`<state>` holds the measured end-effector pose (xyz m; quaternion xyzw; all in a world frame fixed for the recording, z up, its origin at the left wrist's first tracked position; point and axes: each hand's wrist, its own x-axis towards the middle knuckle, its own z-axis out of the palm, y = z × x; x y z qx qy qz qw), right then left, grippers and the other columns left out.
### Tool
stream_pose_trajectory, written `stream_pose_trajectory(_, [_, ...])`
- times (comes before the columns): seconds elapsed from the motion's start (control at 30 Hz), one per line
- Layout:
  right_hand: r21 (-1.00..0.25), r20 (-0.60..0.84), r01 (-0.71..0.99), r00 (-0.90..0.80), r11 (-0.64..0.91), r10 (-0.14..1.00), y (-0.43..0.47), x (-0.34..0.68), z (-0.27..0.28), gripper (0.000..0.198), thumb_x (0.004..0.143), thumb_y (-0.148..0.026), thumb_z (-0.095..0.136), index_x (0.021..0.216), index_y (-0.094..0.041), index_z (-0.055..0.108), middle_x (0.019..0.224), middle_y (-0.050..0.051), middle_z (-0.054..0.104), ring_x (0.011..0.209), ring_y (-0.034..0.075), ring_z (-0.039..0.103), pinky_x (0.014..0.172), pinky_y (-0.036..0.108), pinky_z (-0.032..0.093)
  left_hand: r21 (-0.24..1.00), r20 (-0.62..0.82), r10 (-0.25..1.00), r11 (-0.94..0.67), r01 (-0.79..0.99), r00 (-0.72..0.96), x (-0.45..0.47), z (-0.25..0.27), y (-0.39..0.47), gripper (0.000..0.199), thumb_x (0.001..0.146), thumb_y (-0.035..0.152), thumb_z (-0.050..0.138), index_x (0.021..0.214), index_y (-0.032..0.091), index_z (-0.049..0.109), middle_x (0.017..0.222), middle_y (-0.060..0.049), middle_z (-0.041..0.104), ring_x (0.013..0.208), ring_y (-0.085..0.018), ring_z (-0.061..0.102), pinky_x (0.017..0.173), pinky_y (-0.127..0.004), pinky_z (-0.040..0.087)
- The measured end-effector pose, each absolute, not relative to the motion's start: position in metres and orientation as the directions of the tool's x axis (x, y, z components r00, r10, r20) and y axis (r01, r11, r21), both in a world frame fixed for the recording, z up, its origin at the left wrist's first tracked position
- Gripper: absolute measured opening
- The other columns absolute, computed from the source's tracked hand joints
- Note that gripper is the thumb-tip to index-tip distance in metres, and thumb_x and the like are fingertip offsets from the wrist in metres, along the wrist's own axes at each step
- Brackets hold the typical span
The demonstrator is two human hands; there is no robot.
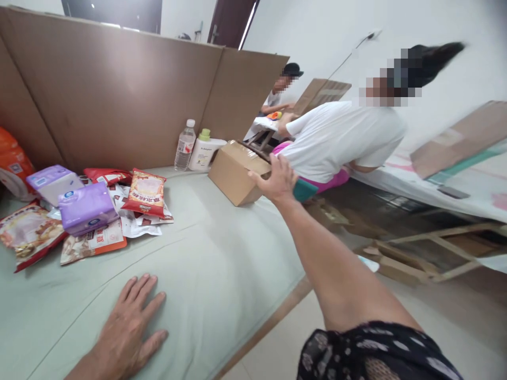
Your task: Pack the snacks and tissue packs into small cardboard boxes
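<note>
Head view: right hand (279,179) reached far forward, thumb against the near side of a small cardboard box (233,171), fingers stretched past its right edge. Contact partly hidden; cannot tell whether it grips or merely touches. Box lies just left of that hand, seemingly resting on the cloth. Left hand (130,324) released, holding nothing, palm down, fingers spread on pale green cloth (206,253)

Handling, my judgement: thumb and fingers on opposite walls would steady the box better than pressure on one corner; flat left palm offers good support for the long reach. Care needed with the white bottle (204,154) just beyond the box, and the water bottle (185,148) beside it

Materials: box plain brown, squared, glossy strip on top, likely tape. Cloth thin, softly creased. Beyond the left hand, a purple tissue pack (87,208), soft-cornered, in shiny film; right of it, a red snack bag (145,192), plump, crinkled. Behind all these, a tall cardboard panel (134,95), matt, with upright folds
</note>
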<state>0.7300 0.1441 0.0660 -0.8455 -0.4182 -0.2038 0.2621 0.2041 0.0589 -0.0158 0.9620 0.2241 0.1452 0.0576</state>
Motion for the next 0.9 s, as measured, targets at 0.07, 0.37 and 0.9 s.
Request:
stream_pose_trajectory(0.07, [-0.343, 0.642, 0.823, 0.558, -0.453, 0.526, 0.127, 0.705, 0.067, 0.072, 0.089, -0.051, 0.051, 0.147, -0.010, 0.053, 0.160, 0.026, 0.044, 0.145, 0.042, 0.045, 0.115, 0.060, 0.037, 0.203, 0.239, 0.458, -0.886, 0.417, 0.856, 0.205, -0.015, 0.060, 0.054, 0.091, 0.039, 0.069, 0.143, 0.026, 0.060, 0.159, -0.015, 0.053, 0.148, -0.037, 0.049, 0.119, -0.062, 0.046])
stream_pose_trajectory(0.37, [-0.361, 0.458, 0.922, 0.046, 0.138, 0.888, 0.023, 0.531, -0.051, 0.038, 0.095, -0.050, 0.051, 0.109, -0.024, 0.074, 0.132, 0.016, 0.072, 0.121, 0.037, 0.069, 0.094, 0.061, 0.057, 0.238, 0.109, 0.494, -0.856, 0.460, 0.863, 0.215, 0.005, 0.047, 0.059, 0.091, 0.056, 0.070, 0.135, 0.018, 0.064, 0.150, -0.020, 0.058, 0.145, -0.037, 0.050, 0.121, -0.056, 0.041])
stream_pose_trajectory(0.9, [-0.173, 0.283, 0.983, -0.004, 0.055, 0.959, 0.004, 0.505, -0.076, 0.066, 0.098, -0.056, 0.024, 0.123, -0.017, 0.071, 0.140, 0.018, 0.068, 0.129, 0.037, 0.065, 0.098, 0.056, 0.055, 0.054, 0.556, 0.746, -0.472, 0.880, 0.366, 0.036, 0.099, 0.077, 0.060, 0.091, 0.033, 0.065, 0.145, 0.008, 0.057, 0.163, -0.027, 0.041, 0.153, -0.043, 0.036, 0.122, -0.065, 0.033])
